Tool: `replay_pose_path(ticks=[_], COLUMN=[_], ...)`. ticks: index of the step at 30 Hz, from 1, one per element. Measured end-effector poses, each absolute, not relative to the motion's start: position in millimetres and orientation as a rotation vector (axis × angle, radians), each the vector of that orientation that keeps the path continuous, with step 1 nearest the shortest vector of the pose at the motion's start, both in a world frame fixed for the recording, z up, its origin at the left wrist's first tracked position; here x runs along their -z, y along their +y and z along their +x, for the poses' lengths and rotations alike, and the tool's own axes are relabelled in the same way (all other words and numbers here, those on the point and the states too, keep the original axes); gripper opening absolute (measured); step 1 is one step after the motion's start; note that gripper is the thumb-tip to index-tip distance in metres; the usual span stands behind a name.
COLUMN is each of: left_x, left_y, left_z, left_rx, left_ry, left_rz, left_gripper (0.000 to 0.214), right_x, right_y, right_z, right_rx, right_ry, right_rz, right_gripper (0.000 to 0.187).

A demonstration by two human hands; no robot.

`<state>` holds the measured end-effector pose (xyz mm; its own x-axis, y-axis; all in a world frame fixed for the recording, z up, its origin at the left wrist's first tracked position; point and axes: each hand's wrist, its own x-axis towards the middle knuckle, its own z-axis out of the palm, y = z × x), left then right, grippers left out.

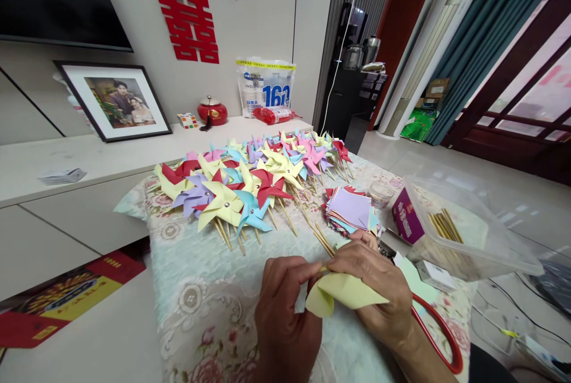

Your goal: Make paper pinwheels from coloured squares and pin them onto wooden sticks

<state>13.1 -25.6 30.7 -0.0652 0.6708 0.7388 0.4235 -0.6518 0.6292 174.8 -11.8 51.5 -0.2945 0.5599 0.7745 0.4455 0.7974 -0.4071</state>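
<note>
A sheet of pale yellow paper (352, 291), its corners curled over like a pinwheel being folded, is between my two hands above the floral tablecloth. My left hand (288, 305) pinches its left side with thumb and fingers. My right hand (375, 279) grips the upper and right part, its fingers partly hidden behind the paper. Just beyond lie a few wooden sticks (322, 239) and a stack of coloured paper squares (350, 209). Scissors with a red handle (448, 335) lie beside my right wrist, partly covered by the arm.
Many finished paper pinwheels (225, 204) on sticks crowd the table's far side. To the right stand a clear plastic bin (486, 234) with sticks, a small white box (435, 276) and a round clear container (380, 192). A white cabinet (107, 163) borders the table's far left.
</note>
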Motion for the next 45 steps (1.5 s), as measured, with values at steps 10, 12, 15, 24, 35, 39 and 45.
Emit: replay_pose_path(ticks=[10,12,15,24,35,39,45], left_x=[-30.6,-31.4,-31.9,-23.6,-23.1,-21.2,-23.7], left_y=[-28.7,-29.3,-29.8,-31.8,-34.0,-35.3,-34.2], left_z=[13.4,13.2,12.9,10.4,14.8,16.6,14.4], left_rx=[-1.800,-1.792,-1.798,-1.707,-1.726,-1.724,-1.729], left_ry=[1.248,1.259,1.263,1.285,1.271,1.251,1.224], left_rz=[2.024,2.044,2.066,2.174,2.179,2.153,2.214], left_gripper=[0.031,0.031,0.031,0.035,0.034,0.035,0.032], right_x=[-47.5,-46.9,-46.5,-50.4,-52.7,-50.8,-46.1], right_y=[-13.4,-13.7,-14.1,-15.3,-16.6,-15.4,-14.0], right_z=[175.3,175.6,176.0,174.8,171.8,172.6,176.6], right_rx=[-0.158,-0.153,-0.150,-0.138,-0.115,-0.130,-0.127], right_ry=[-1.935,-1.943,-1.951,-1.963,-1.929,-1.926,-1.884], right_rz=[-0.791,-0.801,-0.804,-0.809,-0.817,-0.810,-0.804], right_gripper=[0.026,0.028,0.029,0.031,0.025,0.026,0.030])
